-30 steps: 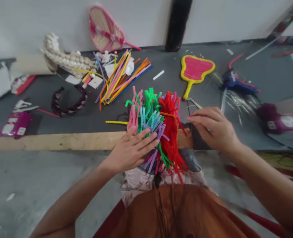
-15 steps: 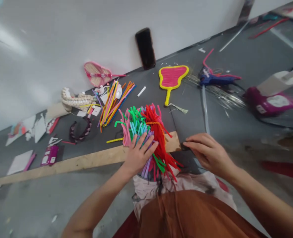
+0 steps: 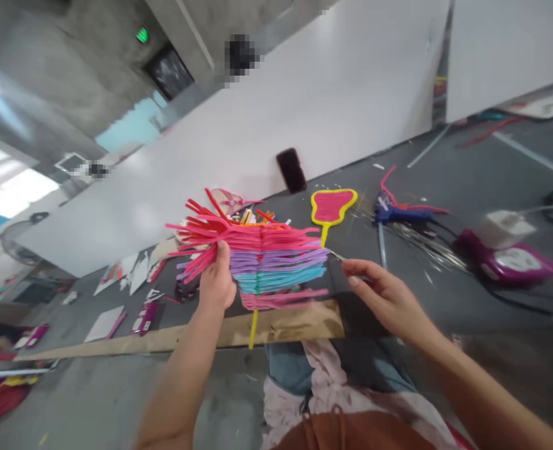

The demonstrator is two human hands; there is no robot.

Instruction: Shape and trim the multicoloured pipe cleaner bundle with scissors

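Note:
My left hand (image 3: 216,282) is closed around a craft piece of pipe cleaners (image 3: 262,259), which it holds up in front of me. The piece has rows of red, pink, purple, blue and pink strands tied along a yellow stem that hangs down below it. My right hand (image 3: 383,297) hovers at the right end of the strands, fingers curled; a thin pale strip pokes out from between the fingertips. Both hands are above the near edge of the dark grey mat (image 3: 454,181).
A wooden strip (image 3: 164,337) borders the mat's near edge. On the mat lie a pink and yellow paddle (image 3: 331,208), a blue glue gun (image 3: 400,214), a purple packet (image 3: 515,259), a black phone (image 3: 291,170) leaning on the white wall, and loose papers (image 3: 126,272) at the left.
My left hand went from lying flat on the pipe cleaner piece in my lap to gripping it and lifting it upright. The view has tilted upward. My right hand stayed near its right side.

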